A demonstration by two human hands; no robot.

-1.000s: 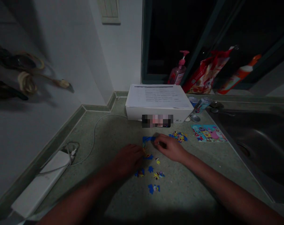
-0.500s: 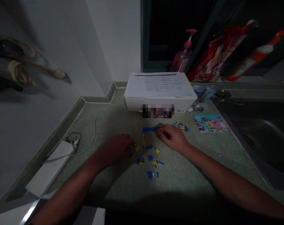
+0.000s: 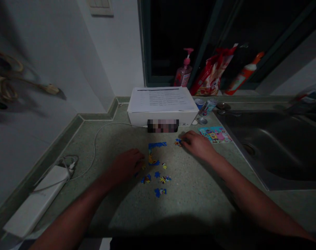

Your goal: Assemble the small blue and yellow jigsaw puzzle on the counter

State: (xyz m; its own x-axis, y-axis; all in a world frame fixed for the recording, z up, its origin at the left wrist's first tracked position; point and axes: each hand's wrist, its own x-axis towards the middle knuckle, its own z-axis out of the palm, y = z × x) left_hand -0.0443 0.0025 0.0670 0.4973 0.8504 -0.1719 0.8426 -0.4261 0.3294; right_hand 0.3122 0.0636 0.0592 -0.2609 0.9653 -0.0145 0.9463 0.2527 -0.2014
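Note:
A partly joined jigsaw puzzle (image 3: 150, 152), blue along its top and left sides, lies on the counter between my hands. Just left of it, my left hand (image 3: 128, 162) rests low with loosely bent fingers apart, close to a small yellow piece (image 3: 143, 167). My right hand (image 3: 198, 143) is at the pile of jigsaw pieces (image 3: 177, 142), covering part of it; its fingertips are pinched together, and what they hold is hidden. Loose pieces lie below the joined part: a blue piece (image 3: 157, 174), a brown-and-blue cluster (image 3: 146, 178) and a blue-and-white pair (image 3: 160, 192).
Behind stands a white box (image 3: 163, 100) with a printed sheet on top and a phone (image 3: 163, 126) against its front. A cartoon picture card (image 3: 215, 134) lies beside the sink (image 3: 283, 149). At left are a power strip (image 3: 39, 199) and its white cable (image 3: 94, 146).
My right hand has left the joined puzzle's upper edge and moved right to the pile of pieces. My left hand stays beside the puzzle. The camera view has shifted right.

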